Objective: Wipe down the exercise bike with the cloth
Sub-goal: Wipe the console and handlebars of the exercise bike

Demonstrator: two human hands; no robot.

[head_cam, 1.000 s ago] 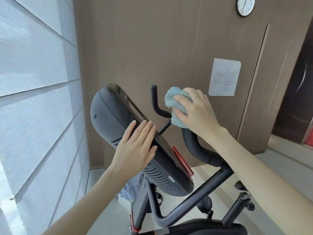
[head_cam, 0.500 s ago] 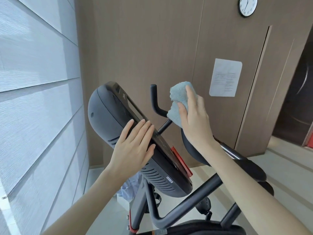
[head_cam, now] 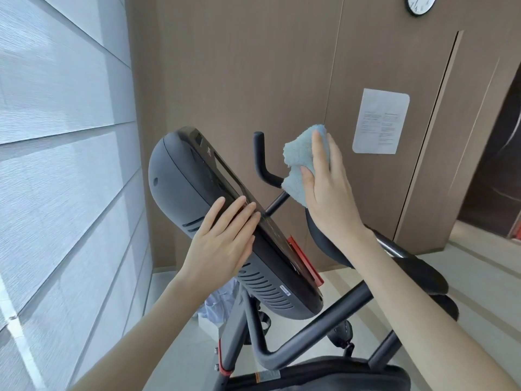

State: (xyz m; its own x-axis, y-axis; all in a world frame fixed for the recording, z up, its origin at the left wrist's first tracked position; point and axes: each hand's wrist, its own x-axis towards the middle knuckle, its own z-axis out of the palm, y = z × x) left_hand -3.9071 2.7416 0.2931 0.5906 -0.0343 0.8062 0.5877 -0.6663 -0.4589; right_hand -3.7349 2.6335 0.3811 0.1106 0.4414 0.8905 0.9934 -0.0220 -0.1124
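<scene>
Cloth (head_cam: 298, 164) in right hand (head_cam: 330, 201); wall notice (head_cam: 380, 121) unreadable

The left hand (head_cam: 222, 246) and right hand (head_cam: 328, 198) are bare, as are both forearms (slender, long-fingered).

We face a brown wood-panelled wall (head_cam: 239, 66) with narrow vertical seams. A round wall clock (head_cam: 420, 4) hangs high towards its right, cut off by the top of the view. A white printed sheet of paper (head_cam: 380, 121) is stuck lower on the same wall. On our left runs a pale wall of wide horizontal panels (head_cam: 56, 108), brightly lit. The floor (head_cam: 479, 263) is light tile, and a dark doorway (head_cam: 496, 165) opens at the right edge.
</scene>
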